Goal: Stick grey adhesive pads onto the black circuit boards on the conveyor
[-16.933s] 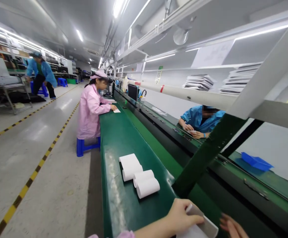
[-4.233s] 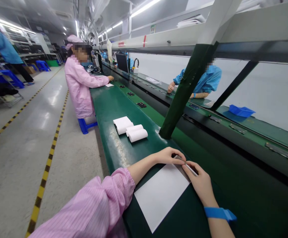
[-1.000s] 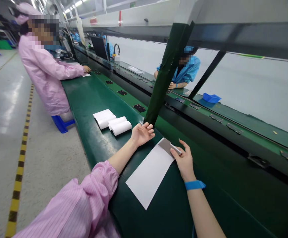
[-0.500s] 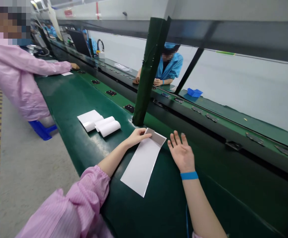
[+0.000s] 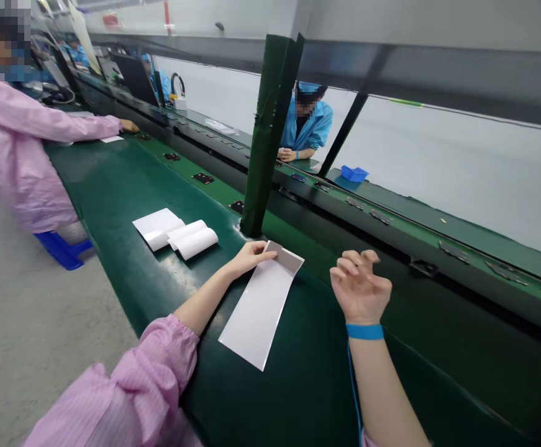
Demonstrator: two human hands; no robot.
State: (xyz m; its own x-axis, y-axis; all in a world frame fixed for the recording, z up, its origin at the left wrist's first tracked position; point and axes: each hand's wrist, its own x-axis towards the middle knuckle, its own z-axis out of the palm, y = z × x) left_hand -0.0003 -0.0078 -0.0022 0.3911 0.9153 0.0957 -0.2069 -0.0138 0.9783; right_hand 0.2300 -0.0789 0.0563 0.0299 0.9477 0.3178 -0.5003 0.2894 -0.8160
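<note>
My left hand [image 5: 250, 257] pinches the top of a white paper sheet [image 5: 257, 310], thumb on its front and fingers behind. Along the sheet's upper end runs a grey strip, partly under the thumb. The long lower part slopes down over the green table mat. To the right, apart from the sheet, my right hand [image 5: 362, 288] is raised with its palm in view. Its fingers are bent but stand apart, and I see nothing held in them. A blue wrist strap [image 5: 364, 331] with a cord circles that wrist.
Curled white sheets [image 5: 177, 231] lie left on the green table [image 5: 112, 186]. A green post [image 5: 266, 136] stands behind my left hand. Beyond it runs a conveyor line with dark circuit boards [image 5: 204, 178]. A co-worker in pink [image 5: 23, 136] is at left; another in blue [image 5: 314, 124] sits opposite.
My right hand has moved right, away from the sheet, and its fingers have gone from stretched to bent. My left hand keeps its hold on the sheet. The whole view has shifted slightly.
</note>
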